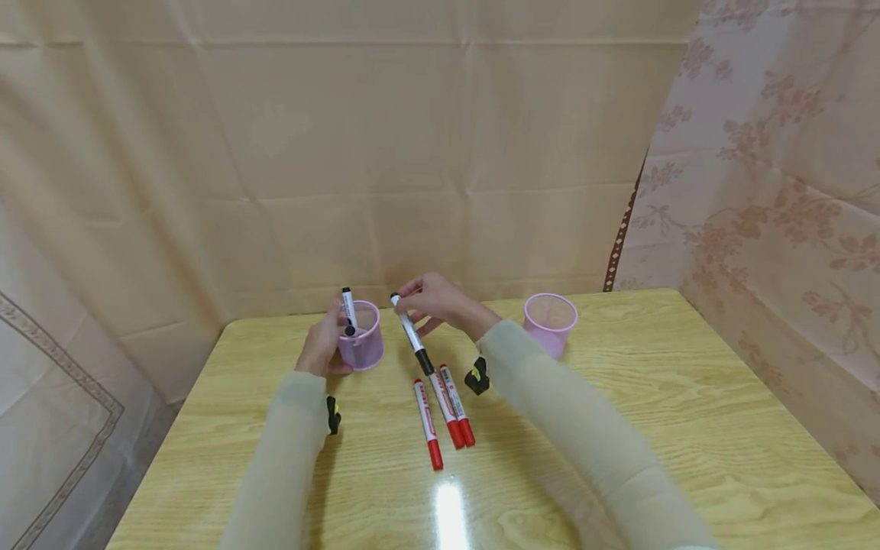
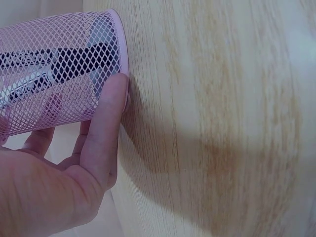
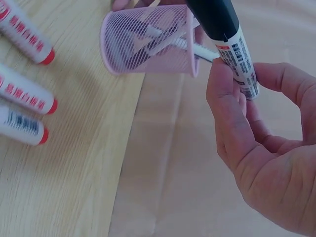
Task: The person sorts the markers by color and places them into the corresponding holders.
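My left hand [image 1: 320, 347] holds a pink mesh pen cup [image 1: 362, 353] upright at the table's back left. The left wrist view shows the thumb [image 2: 107, 106] against the cup's side near its base. Black-capped markers [image 1: 350, 309] lean inside this cup, some sticking out above the rim. Between thumb and fingers, my right hand [image 1: 445, 300] pinches another black-capped whiteboard marker [image 3: 239, 59] near its plain end. It is tilted, cap downward, in the air to the right of the cup. Three red-capped markers [image 1: 428, 424] lie on the table in front of that hand.
A second pink mesh pen cup [image 1: 550, 328] stands at the back right, beyond the right forearm. The wood-grain table [image 1: 687, 397] ends at a beige curtain [image 1: 412, 153] behind. Floral cloth [image 1: 791, 191] hangs along the right side.
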The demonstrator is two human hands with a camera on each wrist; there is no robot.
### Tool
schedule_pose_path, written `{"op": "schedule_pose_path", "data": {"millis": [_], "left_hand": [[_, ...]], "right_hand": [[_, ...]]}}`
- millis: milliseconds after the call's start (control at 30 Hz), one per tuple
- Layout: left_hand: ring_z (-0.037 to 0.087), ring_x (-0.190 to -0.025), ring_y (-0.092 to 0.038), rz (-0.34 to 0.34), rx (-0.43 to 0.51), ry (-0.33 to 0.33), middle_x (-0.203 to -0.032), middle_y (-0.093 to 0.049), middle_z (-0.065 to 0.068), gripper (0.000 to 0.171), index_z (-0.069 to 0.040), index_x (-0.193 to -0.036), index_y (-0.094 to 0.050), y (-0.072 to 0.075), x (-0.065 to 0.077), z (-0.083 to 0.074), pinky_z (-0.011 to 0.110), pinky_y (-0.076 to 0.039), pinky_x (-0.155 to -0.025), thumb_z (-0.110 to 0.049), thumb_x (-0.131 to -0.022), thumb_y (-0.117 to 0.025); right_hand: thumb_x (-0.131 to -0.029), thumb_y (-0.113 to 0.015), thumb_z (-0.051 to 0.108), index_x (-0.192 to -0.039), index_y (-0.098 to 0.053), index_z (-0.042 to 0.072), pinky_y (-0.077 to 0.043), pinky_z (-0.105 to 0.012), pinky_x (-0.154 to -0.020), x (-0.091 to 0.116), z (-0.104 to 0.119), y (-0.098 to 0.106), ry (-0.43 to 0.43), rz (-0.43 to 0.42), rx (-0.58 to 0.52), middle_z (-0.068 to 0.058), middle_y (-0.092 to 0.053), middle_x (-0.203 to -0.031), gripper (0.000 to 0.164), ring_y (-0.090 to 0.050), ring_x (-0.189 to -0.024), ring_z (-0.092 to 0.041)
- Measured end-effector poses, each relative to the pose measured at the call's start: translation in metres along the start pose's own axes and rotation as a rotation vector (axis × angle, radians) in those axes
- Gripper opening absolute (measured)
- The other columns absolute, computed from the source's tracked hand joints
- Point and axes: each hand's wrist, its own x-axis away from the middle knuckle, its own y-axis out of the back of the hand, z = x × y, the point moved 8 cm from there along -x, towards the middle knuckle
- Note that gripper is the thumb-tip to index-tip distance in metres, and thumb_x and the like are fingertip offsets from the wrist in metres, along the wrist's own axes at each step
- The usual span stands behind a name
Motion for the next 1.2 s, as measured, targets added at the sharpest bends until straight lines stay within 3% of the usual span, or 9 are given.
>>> {"op": "schedule_pose_path", "data": {"millis": [400, 767, 1000, 1200], "left_hand": [[0.041, -0.130, -0.042, 0.004, -0.007, 0.007, -0.156, -0.035, 0.021, 0.086, -0.012, -0.157, -0.034, 0.002, 0.001, 0.000, 0.047, -0.056, -0.086, -0.074, -0.099, -0.018], [0.040, -0.128, -0.044, -0.004, 0.007, 0.009, -0.156, -0.036, 0.019, 0.088, -0.014, -0.156, -0.037, 0.001, -0.004, 0.001, 0.046, -0.058, -0.081, -0.077, -0.097, -0.020], [0.042, -0.126, -0.047, -0.004, 0.017, 0.002, -0.154, -0.039, 0.020, 0.082, -0.013, -0.155, -0.039, 0.001, 0.000, 0.000, 0.046, -0.058, -0.081, -0.072, -0.100, -0.020], [0.040, -0.124, -0.047, -0.012, 0.013, 0.006, -0.151, -0.040, 0.020, 0.082, -0.013, -0.154, -0.040, 0.001, 0.001, 0.002, 0.046, -0.059, -0.080, -0.072, -0.100, -0.020]], "right_hand": [[-0.093, -0.069, 0.007, -0.134, -0.055, -0.003, -0.062, -0.041, -0.073, -0.016, 0.010, -0.009, 0.005, -0.070, -0.167, -0.017, -0.063, -0.119, 0.044, -0.068, -0.101, -0.034], [-0.093, -0.066, 0.003, -0.134, -0.054, -0.003, -0.062, -0.040, -0.071, -0.031, 0.007, -0.009, 0.002, -0.152, -0.349, -0.014, -0.063, -0.109, 0.043, -0.064, -0.113, -0.042], [-0.093, -0.066, 0.003, -0.135, -0.054, -0.003, -0.062, -0.038, -0.071, -0.039, 0.009, -0.007, 0.047, -0.240, -0.463, -0.012, -0.063, -0.106, 0.044, -0.069, -0.091, -0.028], [-0.093, -0.067, 0.004, -0.130, -0.056, -0.001, -0.062, -0.036, -0.067, -0.040, 0.017, 0.000, 0.141, -0.380, -0.579, -0.008, -0.064, -0.102, 0.039, -0.066, -0.078, -0.019]]}}
